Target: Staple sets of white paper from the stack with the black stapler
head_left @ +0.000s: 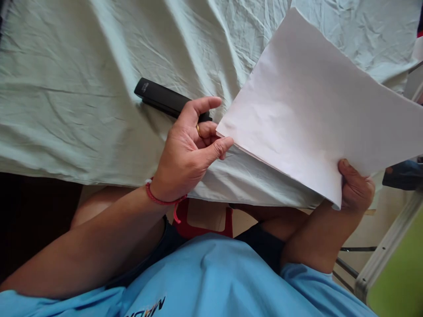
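While a pale green sheet covers the whole tabletop, the largest loose thing above it is a small stack of white paper, held tilted over the cloth's near right part with one corner pointing at the black stapler. That stapler lies flat on the cloth, just left of the paper's nearest corner. The right hand grips the stack's lower corner, thumb on top, on the far side of the paper from the stapler. The left hand hangs half open directly in front of the stapler, thumb tip touching the paper's near corner, forefinger lifted above the stapler's end, grasping nothing. By the look of it, the sheets are being squared at that corner; a clean next move would need the edges flush and the stapler taken up.
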{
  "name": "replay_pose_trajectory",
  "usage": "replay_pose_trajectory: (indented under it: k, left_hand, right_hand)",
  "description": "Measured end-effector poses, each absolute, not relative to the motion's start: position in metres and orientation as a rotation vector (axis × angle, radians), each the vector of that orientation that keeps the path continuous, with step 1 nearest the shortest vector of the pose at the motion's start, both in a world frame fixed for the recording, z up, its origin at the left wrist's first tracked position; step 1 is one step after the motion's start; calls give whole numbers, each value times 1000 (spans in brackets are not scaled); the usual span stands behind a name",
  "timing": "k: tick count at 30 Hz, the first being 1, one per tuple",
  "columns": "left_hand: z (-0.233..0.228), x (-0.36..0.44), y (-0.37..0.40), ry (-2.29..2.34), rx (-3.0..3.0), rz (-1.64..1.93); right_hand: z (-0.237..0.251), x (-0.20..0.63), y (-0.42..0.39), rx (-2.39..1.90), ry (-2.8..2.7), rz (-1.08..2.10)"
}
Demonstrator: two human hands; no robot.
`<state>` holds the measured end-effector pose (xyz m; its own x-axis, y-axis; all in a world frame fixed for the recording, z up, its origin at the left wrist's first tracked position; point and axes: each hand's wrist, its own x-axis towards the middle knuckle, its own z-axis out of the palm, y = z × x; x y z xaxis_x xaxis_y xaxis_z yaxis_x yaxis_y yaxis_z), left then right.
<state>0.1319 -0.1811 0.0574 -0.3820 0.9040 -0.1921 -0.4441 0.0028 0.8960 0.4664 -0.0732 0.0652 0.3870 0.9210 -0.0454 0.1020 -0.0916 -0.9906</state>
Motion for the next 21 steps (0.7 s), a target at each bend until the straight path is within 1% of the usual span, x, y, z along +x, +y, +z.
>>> replay_pose_trajectory:
  k: [5,11,21]
  left_hand:
    - [69,131,-179,1143,493,1468]
    - [72,131,-182,1149,534,1495]
    - [70,132,-181,1145,494,1536]
  right_hand:
    - [65,467,-74,-1515,-971,872]
    - [64,466,-72,-1462,-963,885]
    - [65,465,-72,-1502,-956,875]
